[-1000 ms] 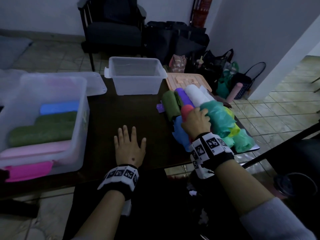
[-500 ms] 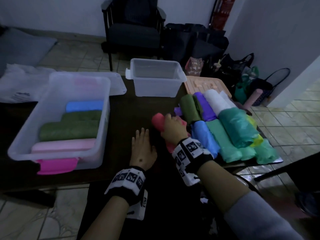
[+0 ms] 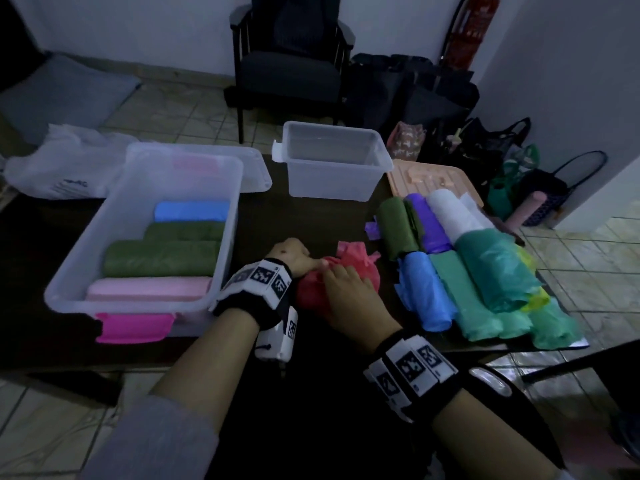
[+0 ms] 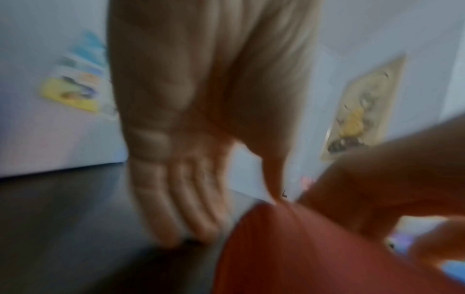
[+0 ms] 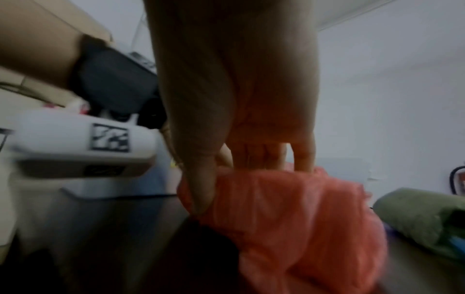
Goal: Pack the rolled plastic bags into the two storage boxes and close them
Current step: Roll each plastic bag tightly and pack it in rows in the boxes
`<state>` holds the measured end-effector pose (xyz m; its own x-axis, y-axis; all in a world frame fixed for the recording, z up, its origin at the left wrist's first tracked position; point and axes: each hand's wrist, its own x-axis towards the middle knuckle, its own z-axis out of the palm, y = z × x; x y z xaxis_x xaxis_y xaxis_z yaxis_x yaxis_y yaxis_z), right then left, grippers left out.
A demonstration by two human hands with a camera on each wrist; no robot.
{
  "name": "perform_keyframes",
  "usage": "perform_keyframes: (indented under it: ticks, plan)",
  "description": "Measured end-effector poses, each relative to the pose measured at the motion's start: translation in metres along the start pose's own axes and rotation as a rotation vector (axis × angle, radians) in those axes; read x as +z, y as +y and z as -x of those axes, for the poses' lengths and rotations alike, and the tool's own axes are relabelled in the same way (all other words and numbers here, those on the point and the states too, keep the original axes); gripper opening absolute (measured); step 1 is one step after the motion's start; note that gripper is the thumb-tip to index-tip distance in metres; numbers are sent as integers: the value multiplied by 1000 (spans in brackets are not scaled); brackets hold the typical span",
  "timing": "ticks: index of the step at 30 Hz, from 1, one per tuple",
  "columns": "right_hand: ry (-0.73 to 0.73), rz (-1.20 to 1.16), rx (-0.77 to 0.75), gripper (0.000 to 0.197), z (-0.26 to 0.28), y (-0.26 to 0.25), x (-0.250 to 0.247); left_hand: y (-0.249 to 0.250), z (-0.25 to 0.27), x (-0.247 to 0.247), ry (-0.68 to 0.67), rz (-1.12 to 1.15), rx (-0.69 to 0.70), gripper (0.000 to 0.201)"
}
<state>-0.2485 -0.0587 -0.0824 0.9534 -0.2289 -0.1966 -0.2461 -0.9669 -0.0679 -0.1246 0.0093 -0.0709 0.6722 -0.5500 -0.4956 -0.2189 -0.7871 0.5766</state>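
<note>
A red bag roll (image 3: pixel 356 258) lies loosely bunched on the dark table between the large box and the pile. My right hand (image 3: pixel 346 289) grips it from above, thumb on its left side (image 5: pixel 201 191), fingers over the top. My left hand (image 3: pixel 292 256) stands at the roll's left end, fingers straight down on the table (image 4: pixel 176 218), thumb touching the red plastic (image 4: pixel 302 258). The large clear box (image 3: pixel 138 308) holds blue, green and pink rolls. The small clear box (image 3: pixel 332 181) stands empty behind. More rolls (image 3: pixel 485 271) are piled at the right.
A clear lid (image 3: pixel 258 168) lies behind the large box and a peach lid (image 3: pixel 433 178) behind the pile. A white plastic bag (image 3: pixel 59 168) sits at the far left. A chair (image 3: pixel 287 71) and several bags stand on the floor beyond the table.
My right hand has drawn the red roll out of the pile and leftward onto the open table. My left hand has left its flat rest and come up against the roll's left end.
</note>
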Motion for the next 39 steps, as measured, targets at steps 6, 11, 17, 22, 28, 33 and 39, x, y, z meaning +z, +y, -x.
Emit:
perform_keyframes:
  ticks: [6,11,17,22,28,33,39]
  plan:
    - [-136,-89,-3,80,11,6,6,13,-4,13,-23,-129,35,44]
    - [-126,-89,-90,71,8,17,6,15,-10,8,-134,209,59,22]
    - [-134,-76,-228,67,4,18,4,23,-12,-3,-64,531,41,42]
    - [-180,-169,-258,70,6,20,3,39,-17,-14,249,891,133,28]
    - [-250,-149,-255,73,3,22,1,54,-7,-40,771,148,336,25]
    - [-256,-196,-240,70,2,21,-2,37,-10,-1,65,-456,272,33]
    - [-266,-178,-218,71,3,22,3,5,-27,24,-246,-581,260,71]
